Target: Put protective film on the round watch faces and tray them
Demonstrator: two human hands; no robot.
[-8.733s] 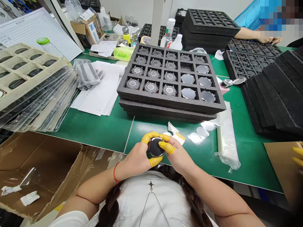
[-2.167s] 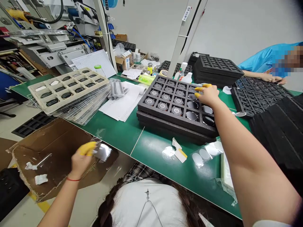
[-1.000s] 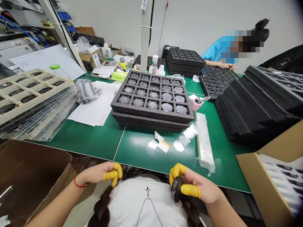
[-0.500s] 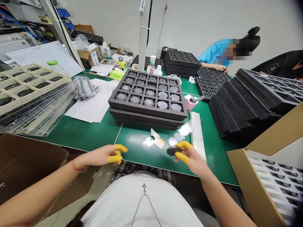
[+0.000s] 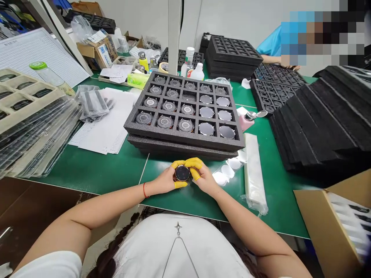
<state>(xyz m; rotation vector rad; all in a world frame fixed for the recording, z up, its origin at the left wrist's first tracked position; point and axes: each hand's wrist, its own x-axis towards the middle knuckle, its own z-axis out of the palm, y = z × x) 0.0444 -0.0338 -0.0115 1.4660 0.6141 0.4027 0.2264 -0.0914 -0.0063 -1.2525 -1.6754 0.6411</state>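
Observation:
A round black watch case (image 5: 182, 173) is held face up over the green table, in front of the foam tray. My left hand (image 5: 167, 180), with yellow finger covers, grips its left side between thumb and fingers. My right hand (image 5: 201, 174), also in yellow covers, has its bent fingers at the case's upper right edge. The black foam tray (image 5: 176, 136) holds watch cases in its compartments, some with pale round discs on top; one compartment in the second row is vacant. A clear strip with round white stickers (image 5: 227, 170) lies right of my right hand.
A plastic-wrapped white bundle (image 5: 255, 173) lies to the right, beside a pink pump bottle (image 5: 245, 119). Stacked black foam trays (image 5: 315, 123) and an open cardboard box (image 5: 324, 224) stand further right. Beige trays (image 5: 29, 108) are at left. A person in a blue sleeve (image 5: 271, 42) sits across.
Both hands have come together at the middle, the right one bringing the watch case leftward. My left hand has taken hold of it, and its face now shows. The view has shifted closer.

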